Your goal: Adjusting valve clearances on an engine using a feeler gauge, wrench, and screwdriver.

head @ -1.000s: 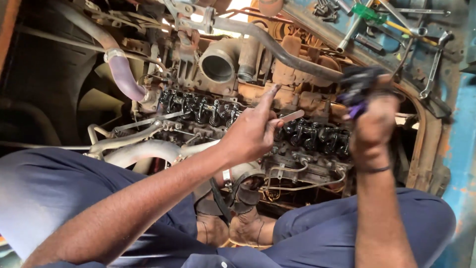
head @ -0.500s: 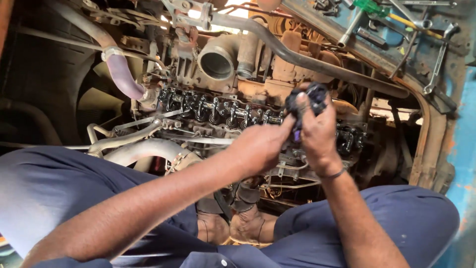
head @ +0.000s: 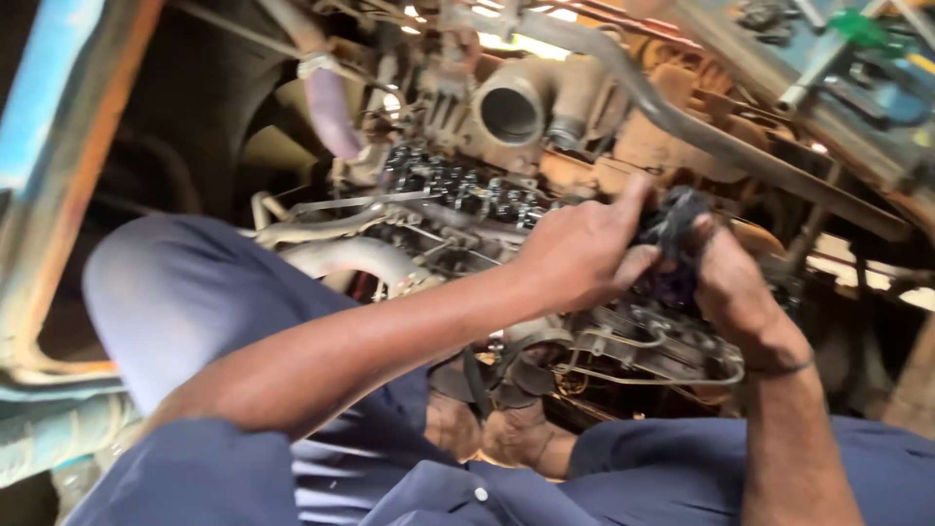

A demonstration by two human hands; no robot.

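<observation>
Over an open engine (head: 458, 200) with its rocker gear exposed, my two hands meet around a dark, dirty rag (head: 672, 226). My left hand (head: 575, 248) closes on the rag from the left, thumb and fingers pinched on it. My right hand (head: 730, 282) grips the same rag from the right and below. Whether a small part is wrapped inside the cloth is hidden. A thin band circles my right wrist. My knees in blue trousers frame the view.
A wide round pipe opening (head: 511, 112) sits behind the hands, with a pale hose (head: 326, 97) to its left. A long metal tube (head: 701, 131) crosses diagonally at the right. Spanners and tools (head: 857, 58) lie on a ledge at top right. A blue and orange frame edge (head: 58, 156) runs down the left.
My right hand came in from the right with the rag and joined the left hand, which now grips the cloth too. The view has swung to the right.
</observation>
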